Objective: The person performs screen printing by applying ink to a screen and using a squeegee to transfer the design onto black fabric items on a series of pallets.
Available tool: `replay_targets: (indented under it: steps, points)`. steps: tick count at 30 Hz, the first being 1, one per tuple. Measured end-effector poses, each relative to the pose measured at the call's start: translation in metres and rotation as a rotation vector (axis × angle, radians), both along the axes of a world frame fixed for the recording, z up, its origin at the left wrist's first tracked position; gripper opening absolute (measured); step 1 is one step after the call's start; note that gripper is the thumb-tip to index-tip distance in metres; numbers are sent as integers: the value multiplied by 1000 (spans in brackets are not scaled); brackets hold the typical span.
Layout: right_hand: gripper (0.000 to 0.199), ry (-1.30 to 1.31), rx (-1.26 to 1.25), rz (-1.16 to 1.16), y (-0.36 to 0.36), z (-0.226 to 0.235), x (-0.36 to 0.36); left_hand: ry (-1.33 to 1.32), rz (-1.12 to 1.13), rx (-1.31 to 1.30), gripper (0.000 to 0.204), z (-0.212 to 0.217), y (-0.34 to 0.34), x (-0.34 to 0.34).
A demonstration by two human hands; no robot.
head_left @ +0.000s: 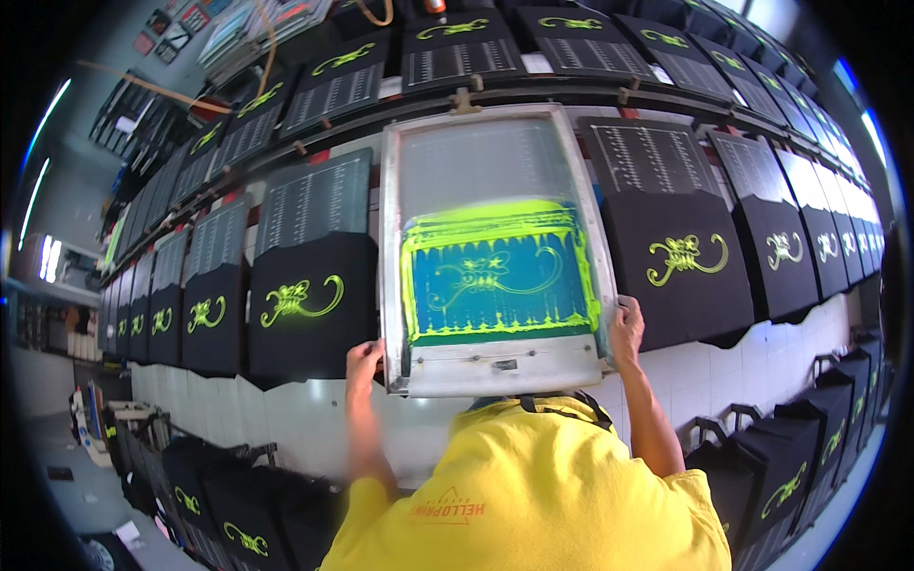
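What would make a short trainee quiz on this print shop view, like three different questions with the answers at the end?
1. What object lies between the person's left hand and right hand?
2. True or false: the thick band of ink across the mesh is bright red.
3. Choose one. The black fabric just to the right of the right hand shows:
A. plain stripes
B. a curling scroll design
C. no print at all

Key:
1. A screen-printing frame.
2. False; it is bright yellow-green.
3. B.
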State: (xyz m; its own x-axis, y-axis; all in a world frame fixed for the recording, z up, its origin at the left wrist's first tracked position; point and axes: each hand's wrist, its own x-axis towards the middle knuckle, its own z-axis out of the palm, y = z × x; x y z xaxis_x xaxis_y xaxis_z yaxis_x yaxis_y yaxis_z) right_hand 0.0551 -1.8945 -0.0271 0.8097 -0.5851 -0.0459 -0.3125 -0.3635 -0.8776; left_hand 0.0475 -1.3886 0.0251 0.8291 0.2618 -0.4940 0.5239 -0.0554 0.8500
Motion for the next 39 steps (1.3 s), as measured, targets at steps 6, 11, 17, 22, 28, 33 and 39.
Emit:
replay_targets:
  steps: [6,11,17,22,28,33,39]
  points:
    - [22,-48,-69,7,-2,-4,6,-171,200,75,28,-25,-9,-6]
    - [25,-5,-23,54,-5,35,-4,-209,217,249,25,1,-21,-14]
    - [27,-35,19,80,-36,65,-18,-218,246,256,29,53,-66,-40]
    - [28,-111,-52,101,-23,64,-29,-237,207,255,28,2,-36,-48]
    - [27,-87,-24,46,2,51,-26,-304,173,317,31,-52,-16,-34]
    - [29,-160,-69,16,2,46,-29,-342,131,247,32,-56,-16,-21]
    - [29,-152,-60,15,-8,45,-29,-424,57,343,36,-52,-15,-10]
